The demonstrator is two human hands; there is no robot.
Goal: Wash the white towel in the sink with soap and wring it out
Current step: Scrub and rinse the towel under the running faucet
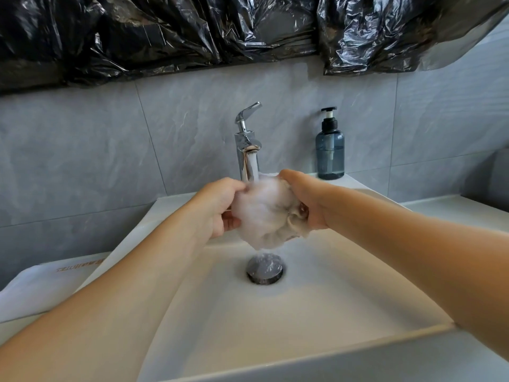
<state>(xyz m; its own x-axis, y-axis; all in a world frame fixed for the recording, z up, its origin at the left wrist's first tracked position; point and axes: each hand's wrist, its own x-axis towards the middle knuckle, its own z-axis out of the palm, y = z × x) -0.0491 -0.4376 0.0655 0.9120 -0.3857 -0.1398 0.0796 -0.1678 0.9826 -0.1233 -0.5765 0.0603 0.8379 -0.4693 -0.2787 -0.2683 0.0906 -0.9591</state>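
The white towel (265,216) is bunched into a wet, foamy ball above the white sink (316,293), directly under the chrome tap (246,150). Water runs from the spout onto the towel and drips down toward the drain (265,268). My left hand (220,206) grips the towel's left side with curled fingers. My right hand (305,199) grips its right side, fingers wrapped round the cloth. A blue soap pump bottle (329,146) stands at the sink's back right corner.
A white folded bag or cloth with printed lettering (41,288) lies on the counter left of the sink. Black plastic sheeting (192,31) hangs above the grey tiled wall. The counter (454,208) continues to the right.
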